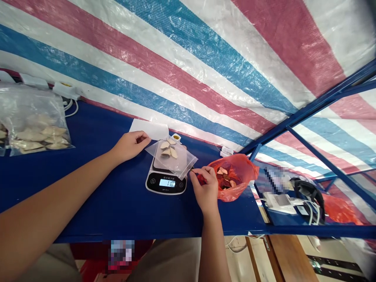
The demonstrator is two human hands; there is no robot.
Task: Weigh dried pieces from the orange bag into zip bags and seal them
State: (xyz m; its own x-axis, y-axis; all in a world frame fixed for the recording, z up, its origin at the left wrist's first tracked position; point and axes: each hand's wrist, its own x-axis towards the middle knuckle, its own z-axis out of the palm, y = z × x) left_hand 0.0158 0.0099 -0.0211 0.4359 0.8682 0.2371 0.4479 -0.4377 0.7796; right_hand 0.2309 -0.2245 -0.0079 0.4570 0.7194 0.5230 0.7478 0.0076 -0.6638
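A small digital scale [166, 189] with a lit display stands on the blue table; its digits look like 11.0. A clear plastic bag [179, 169] lies flat over the scale's platform, with several pale dried slices [169, 152] in it. At the bag's upper left edge is my left hand [132, 145], its thumb and index tips close together; whether anything is between them is hidden. My right hand [207, 186] pinches at the bag's right edge. Just beyond it, an open red plastic bag [245, 172] holds several pinkish-brown pieces [227, 179].
Large clear bags of pale slices [38, 137] lie at the far left. White paper [149, 128] and a small white item with a yellow centre [176, 137] are behind the scale. Striped sheeting [176, 70] slopes overhead. Blue frame bars [302, 143], white devices and cables [282, 201] are at right.
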